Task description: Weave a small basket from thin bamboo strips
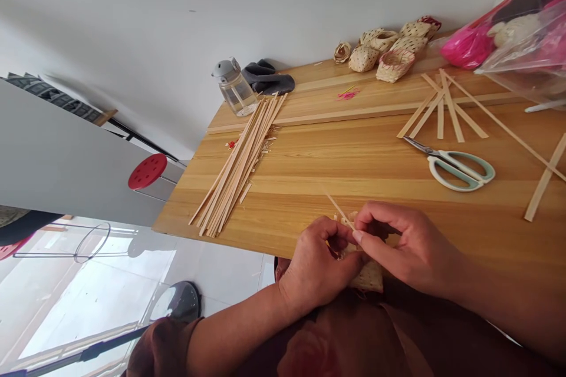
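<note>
My left hand (315, 266) and my right hand (409, 247) meet at the near edge of a wooden table (354, 177). Together they grip a small woven straw piece (369, 274) held over my lap. Fingers of both hands are closed on it. A thin straw strip (338, 210) sticks up and away from the piece, pinched by my right fingers. Most of the woven piece is hidden behind my hands.
A bundle of long straw strips (241, 165) lies on the table's left. Scissors (455, 166) and loose strips (446, 109) lie to the right. Small woven baskets (389, 50), a glass jar (234, 88), dark cloth (267, 78) and a plastic bag (517, 35) line the far edge. A red stool (147, 171) stands left.
</note>
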`<state>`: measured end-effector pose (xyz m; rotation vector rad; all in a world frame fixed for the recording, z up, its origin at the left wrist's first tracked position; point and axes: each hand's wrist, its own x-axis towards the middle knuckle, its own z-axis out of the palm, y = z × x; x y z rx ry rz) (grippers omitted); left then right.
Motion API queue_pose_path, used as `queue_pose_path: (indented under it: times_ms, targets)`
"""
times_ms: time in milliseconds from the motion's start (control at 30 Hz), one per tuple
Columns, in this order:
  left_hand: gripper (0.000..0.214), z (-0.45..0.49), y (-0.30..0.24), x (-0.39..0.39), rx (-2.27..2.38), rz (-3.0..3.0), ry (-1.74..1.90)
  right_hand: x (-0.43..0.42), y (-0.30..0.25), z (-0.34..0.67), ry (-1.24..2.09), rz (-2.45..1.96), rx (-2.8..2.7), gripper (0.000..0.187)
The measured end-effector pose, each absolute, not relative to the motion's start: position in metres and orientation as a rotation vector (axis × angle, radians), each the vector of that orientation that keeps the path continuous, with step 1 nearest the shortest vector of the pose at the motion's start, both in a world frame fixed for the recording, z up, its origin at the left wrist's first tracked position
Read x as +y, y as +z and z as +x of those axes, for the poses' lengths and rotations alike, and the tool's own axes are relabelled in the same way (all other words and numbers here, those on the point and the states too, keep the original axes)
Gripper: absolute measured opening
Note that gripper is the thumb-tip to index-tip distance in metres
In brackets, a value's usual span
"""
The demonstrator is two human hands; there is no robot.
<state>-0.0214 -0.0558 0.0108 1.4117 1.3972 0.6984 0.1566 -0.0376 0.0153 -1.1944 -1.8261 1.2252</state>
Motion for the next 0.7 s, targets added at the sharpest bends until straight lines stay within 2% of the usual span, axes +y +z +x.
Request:
queue_pose_path:
  times_ms: [200,433,700]
  targets:
    - [0.02,-0.022,0.013,-0.055,1.392,1.424,0.661,-0.042,0.004,0.157,1.213,-1.224,-1.615,0.016]
    - [0.027,-0.026,0.013,-0.056,1.379,1.372,0.669,-0.03,0.012,0.156,1.512,-1.25,-1.415,0.022]
    - [0.027,-0.029,0.012,-0.057,1.374,1.435,0.698,-0.023,0.013,0.163,1.673,-1.284,-1.411,0.035]
